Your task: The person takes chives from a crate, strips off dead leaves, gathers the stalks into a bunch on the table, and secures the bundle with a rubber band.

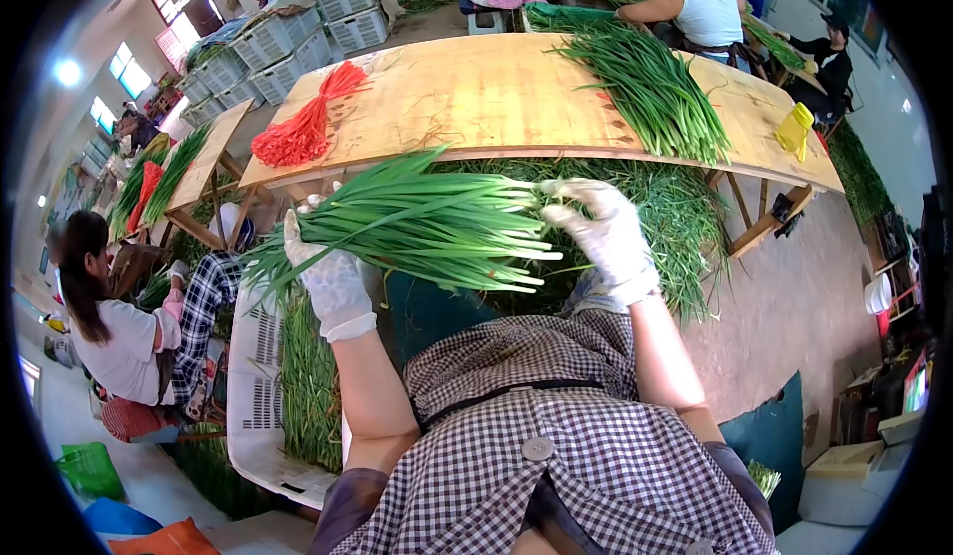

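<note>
A thick bunch of garlic chives [437,217] lies sideways in front of me, green leaves to the left and white stem ends to the right. My left hand [333,282], in a white patterned glove, is wrapped round its leafy part from below; the leaves hide some fingers. Beside the white ends is my right hand [608,242], gloved alike, with thumb and forefinger curved and apart. Its fingertips are at the upper stem ends; whether they touch a stem is hard to tell. Below the left hand, a white crate [260,386] holds more chives [310,386].
A wooden table [447,88] ahead carries red ties [313,118], a chive pile [655,88] and a yellow object [794,130]. Loose greens [665,217] lie beneath it. A seated person [124,327] is close on the left; others work beyond the table. Stacked crates [268,44] stand behind.
</note>
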### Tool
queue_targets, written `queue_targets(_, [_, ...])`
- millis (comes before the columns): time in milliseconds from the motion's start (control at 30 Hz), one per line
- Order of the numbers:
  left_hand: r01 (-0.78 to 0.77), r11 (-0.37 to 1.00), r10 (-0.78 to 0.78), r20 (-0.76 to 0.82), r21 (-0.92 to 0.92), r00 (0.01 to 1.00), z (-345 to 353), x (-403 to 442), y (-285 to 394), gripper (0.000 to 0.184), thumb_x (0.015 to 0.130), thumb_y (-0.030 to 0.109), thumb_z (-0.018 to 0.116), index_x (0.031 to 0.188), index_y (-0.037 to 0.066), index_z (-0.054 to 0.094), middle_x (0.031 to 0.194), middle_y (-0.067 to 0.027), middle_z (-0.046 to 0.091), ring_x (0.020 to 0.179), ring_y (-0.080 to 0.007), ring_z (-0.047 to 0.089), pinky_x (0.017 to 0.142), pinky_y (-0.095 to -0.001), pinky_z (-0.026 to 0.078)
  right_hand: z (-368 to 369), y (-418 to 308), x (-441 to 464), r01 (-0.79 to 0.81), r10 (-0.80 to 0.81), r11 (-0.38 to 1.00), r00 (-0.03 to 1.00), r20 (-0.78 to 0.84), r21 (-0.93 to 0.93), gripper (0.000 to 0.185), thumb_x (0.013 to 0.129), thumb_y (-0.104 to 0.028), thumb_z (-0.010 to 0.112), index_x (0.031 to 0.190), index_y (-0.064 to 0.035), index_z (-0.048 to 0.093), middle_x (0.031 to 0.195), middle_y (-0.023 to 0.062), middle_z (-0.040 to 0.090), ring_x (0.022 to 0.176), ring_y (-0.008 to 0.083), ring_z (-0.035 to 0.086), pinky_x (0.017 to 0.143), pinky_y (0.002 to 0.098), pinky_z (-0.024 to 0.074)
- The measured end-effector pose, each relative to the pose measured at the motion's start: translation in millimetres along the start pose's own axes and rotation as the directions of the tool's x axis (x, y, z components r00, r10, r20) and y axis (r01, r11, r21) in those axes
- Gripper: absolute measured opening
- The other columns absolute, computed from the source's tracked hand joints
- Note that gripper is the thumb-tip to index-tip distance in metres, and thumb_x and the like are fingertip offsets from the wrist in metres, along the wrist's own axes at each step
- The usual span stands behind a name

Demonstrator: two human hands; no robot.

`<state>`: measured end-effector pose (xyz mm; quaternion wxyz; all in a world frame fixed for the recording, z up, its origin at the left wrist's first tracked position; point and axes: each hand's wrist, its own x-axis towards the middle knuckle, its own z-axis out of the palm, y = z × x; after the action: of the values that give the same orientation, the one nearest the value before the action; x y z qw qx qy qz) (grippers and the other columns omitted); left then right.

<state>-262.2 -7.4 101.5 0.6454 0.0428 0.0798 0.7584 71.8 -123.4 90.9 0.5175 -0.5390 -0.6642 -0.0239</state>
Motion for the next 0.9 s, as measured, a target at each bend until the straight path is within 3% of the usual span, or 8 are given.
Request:
queue_targets(200, [0.306, 0.94, -0.291, 0.112, -0.153, 0.95, -4.1, -16.3, 1.1, 0.022, 0.093, 0.022, 0.047, 0.101, 0.006, 0.059, 0.091, -0.0093, 0.063, 0.09, -0.0243, 0.06, 0.097, -0.0481, 0.044, 34.2, 4.1, 1.8, -0.123, 0.134, 0.99, 0.971, 0.199, -0.065, 0.018, 0.077, -0.028, 0.072, 0.087, -0.0126, 0.073, 0.082, 0.0088, 0.068, 0.079, 0.028, 0.062, 0.076, 0.0374, 0.0483])
queue_targets(267, [0.44, -0.375, -0.491, 0.577, -0.816, 0.653, -9.2, -32.4, 5.3, 0.035, 0.094, 0.025, 0.045, 0.124, 0.009, 0.053, 0.111, -0.0107, 0.059, 0.109, -0.0237, 0.054, 0.103, -0.0463, 0.038, 37.6, 4.8, -6.9, -0.352, 0.28, 0.869, 0.929, 0.24, 0.348, 0.016, 0.086, -0.021, 0.067, 0.092, -0.0063, 0.07, 0.085, 0.0087, 0.068, 0.079, 0.0199, 0.062, 0.077, 0.0302, 0.0481])
queue_targets(433, [-0.029, -0.936, -0.271, 0.663, -0.352, 0.698, -4.7, -34.6, 7.7, 0.046, 0.091, 0.019, 0.046, 0.136, 0.012, 0.046, 0.131, -0.0145, 0.052, 0.122, -0.023, 0.049, 0.109, -0.0428, 0.029, 4.4, 57.0, -7.2, -0.633, 0.661, 0.62, 0.74, 0.126, 0.464, 0.024, 0.092, -0.027, 0.062, 0.089, -0.003, 0.065, 0.082, 0.0047, 0.068, 0.079, 0.0133, 0.06, 0.079, 0.028, 0.0486])
queue_targets(600, [-0.06, -0.971, -0.224, 0.794, -0.231, 0.565, -20.0, -6.1, 17.5, 0.043, 0.093, 0.019, 0.048, 0.136, 0.015, 0.046, 0.128, -0.0093, 0.057, 0.113, -0.0219, 0.057, 0.096, -0.0374, 0.043, -13.3, 28.8, -18.0, -0.678, 0.651, 0.735, 0.708, 0.275, 0.004, 0.022, 0.087, -0.019, 0.069, 0.099, -0.001, 0.069, 0.09, 0.0085, 0.071, 0.083, 0.0152, 0.064, 0.079, 0.0261, 0.0494])
queue_targets(667, [-0.069, -0.98, -0.188, 0.748, -0.187, 0.636, -10.9, -10.4, 14.5, 0.042, 0.093, 0.021, 0.047, 0.134, 0.015, 0.048, 0.129, -0.0101, 0.057, 0.114, -0.0221, 0.057, 0.096, -0.0375, 0.043, -3.8, 3.2, -17.7, -0.547, 0.519, 0.738, 0.835, 0.186, 0.396, 0.022, 0.084, -0.021, 0.072, 0.099, -0.0044, 0.071, 0.09, 0.0087, 0.071, 0.086, 0.0175, 0.064, 0.081, 0.0288, 0.0493])
queue_targets(767, [0.489, -0.424, -0.445, 0.646, -0.762, 0.62, -63.1, 59.6, 38.1, 0.042, 0.094, 0.021, 0.045, 0.135, 0.016, 0.047, 0.127, -0.011, 0.058, 0.113, -0.0229, 0.057, 0.094, -0.0381, 0.044, -4.6, -32.5, -3.1, -0.328, 0.311, 0.93, 0.943, 0.118, 0.164, 0.024, 0.08, -0.026, 0.073, 0.097, -0.0082, 0.073, 0.096, 0.0117, 0.07, 0.091, 0.0229, 0.066, 0.084, 0.0312, 0.05])
queue_targets(867, [0.674, 0.215, -0.518, 0.503, -0.706, 0.692, -68.3, 71.9, 38.9, 0.042, 0.095, 0.02, 0.044, 0.136, 0.016, 0.047, 0.126, -0.0116, 0.058, 0.113, -0.0234, 0.057, 0.093, -0.0385, 0.044, 12.9, -31.4, 0.4, -0.268, 0.213, 0.945, 0.94, 0.266, 0.19, 0.025, 0.08, -0.025, 0.072, 0.098, -0.007, 0.073, 0.096, 0.0108, 0.071, 0.092, 0.0205, 0.066, 0.085, 0.0315, 0.0507])
queue_targets(900, [0.464, -0.387, -0.38, 0.596, -0.797, 0.708, -46.5, 45.1, 23.6, 0.041, 0.097, 0.023, 0.039, 0.137, 0.014, 0.043, 0.126, -0.0124, 0.056, 0.112, -0.0232, 0.056, 0.096, -0.0396, 0.042, 25.2, -24.5, -4.5, -0.381, 0.282, 0.866, 0.907, 0.312, 0.323, 0.025, 0.082, -0.025, 0.071, 0.099, -0.0056, 0.072, 0.095, 0.0089, 0.071, 0.091, 0.0182, 0.066, 0.084, 0.031, 0.0509])
